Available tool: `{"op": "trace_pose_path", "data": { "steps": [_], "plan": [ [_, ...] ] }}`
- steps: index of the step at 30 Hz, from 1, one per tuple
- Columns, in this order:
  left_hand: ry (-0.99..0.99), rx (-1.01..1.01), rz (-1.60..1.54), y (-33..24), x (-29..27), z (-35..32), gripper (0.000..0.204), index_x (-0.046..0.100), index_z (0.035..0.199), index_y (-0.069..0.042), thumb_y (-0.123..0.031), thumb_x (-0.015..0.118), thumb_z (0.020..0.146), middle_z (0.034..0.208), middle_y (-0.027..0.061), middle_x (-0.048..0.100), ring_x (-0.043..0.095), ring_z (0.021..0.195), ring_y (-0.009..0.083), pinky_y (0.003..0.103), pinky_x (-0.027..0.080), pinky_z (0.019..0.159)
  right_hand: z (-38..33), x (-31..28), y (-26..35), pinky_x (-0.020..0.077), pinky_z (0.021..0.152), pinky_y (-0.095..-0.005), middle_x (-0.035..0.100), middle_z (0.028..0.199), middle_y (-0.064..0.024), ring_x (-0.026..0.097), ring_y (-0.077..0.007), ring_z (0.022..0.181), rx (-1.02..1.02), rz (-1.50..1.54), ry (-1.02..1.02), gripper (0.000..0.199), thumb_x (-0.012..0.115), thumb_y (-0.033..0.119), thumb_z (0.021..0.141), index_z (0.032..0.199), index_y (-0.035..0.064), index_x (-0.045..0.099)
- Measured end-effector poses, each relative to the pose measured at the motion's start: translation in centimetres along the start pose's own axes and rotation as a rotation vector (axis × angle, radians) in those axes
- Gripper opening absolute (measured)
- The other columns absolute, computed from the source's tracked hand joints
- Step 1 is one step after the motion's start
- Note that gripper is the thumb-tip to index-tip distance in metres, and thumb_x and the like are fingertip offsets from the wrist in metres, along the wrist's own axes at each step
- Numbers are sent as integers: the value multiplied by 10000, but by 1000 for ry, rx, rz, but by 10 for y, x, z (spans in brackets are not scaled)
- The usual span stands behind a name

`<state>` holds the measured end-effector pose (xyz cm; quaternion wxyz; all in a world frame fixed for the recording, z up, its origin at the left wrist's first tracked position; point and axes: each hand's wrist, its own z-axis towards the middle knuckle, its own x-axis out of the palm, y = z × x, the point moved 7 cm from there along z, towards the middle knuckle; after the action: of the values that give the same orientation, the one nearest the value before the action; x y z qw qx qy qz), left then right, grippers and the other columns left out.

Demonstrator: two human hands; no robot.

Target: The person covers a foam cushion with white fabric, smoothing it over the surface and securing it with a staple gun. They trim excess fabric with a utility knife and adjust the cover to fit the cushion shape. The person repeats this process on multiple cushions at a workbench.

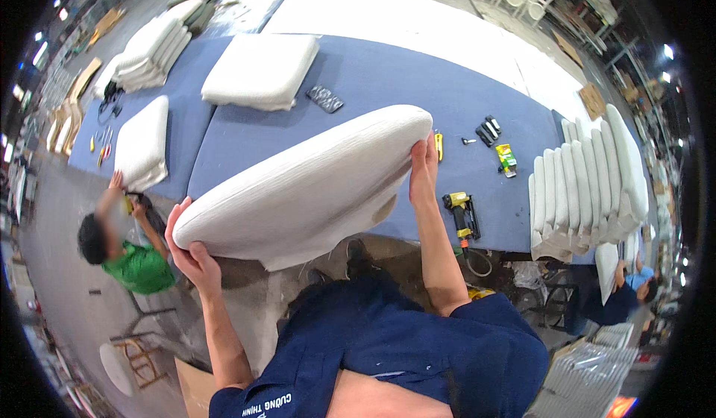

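Between my two hands a white upholstered seat cushion [306, 187] is held up, tilted, above the table's near edge. My left hand [192, 250] grips its left end, thumb on the near side and fingers round the far side. At the right end my right hand [424, 168] clasps the cushion with the fingers along its edge. Loose fabric hangs from the cushion's lower side. A yellow and black staple gun [462, 217] with a hose lies on the blue table [358, 71], right of my right forearm.
Stacked white cushions [582, 187] stand at the table's right; another stack [145, 52] sits far left. One cushion [261, 71] lies near a black tray [324, 99]. Left, a co-worker in green [142, 265] touches a cushion [143, 142]. A yellow-green packet [506, 161] lies beyond the staple gun.
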<state>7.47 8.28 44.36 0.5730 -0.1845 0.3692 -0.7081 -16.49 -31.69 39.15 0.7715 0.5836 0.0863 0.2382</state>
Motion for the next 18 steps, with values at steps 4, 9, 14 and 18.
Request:
{"op": "trace_pose_path", "data": {
  "steps": [4, 9, 14, 18],
  "plan": [
    [131, -132, 40, 48, 39, 12, 716, 435, 1564, 25, -536, 416, 1119, 1578, 213, 499, 456, 1480, 312, 461, 345, 1228, 14, 0, 97, 465, 881, -375, 598, 1082, -28, 578, -187, 964, -432, -278, -33, 704, 774, 636, 878, 1232, 49, 615],
    [400, 167, 39, -23, 169, 31, 680, 389, 1617, -22, -483, 398, 1118, 1674, 202, 378, 299, 1579, 377, 535, 186, 1290, -3, 50, 110, 469, 837, -452, 617, 1109, -106, 585, -318, 999, -609, -986, -6, 655, 871, 491, 771, 1217, 66, 649],
    [275, 212, -84, -5, 229, 47, 815, 241, 1651, -10, -527, 494, 1074, 1731, 205, 215, 155, 1609, 423, 570, 149, 1284, -10, 41, 89, 473, 1030, -495, 588, 1341, -148, 556, -370, 1248, -334, -753, 543, 826, 896, 388, 766, 1463, 112, 550],
    [388, 221, 14, 17, 268, 87, 819, 161, 1700, -134, -554, 488, 1078, 1733, 279, 87, 25, 1614, 460, 607, 106, 1279, -31, 3, 35, 312, 1255, -461, 348, 1655, -221, 361, -394, 1534, 10, -683, 761, 1205, 914, 263, 726, 1680, 81, 202]
  ]
}}
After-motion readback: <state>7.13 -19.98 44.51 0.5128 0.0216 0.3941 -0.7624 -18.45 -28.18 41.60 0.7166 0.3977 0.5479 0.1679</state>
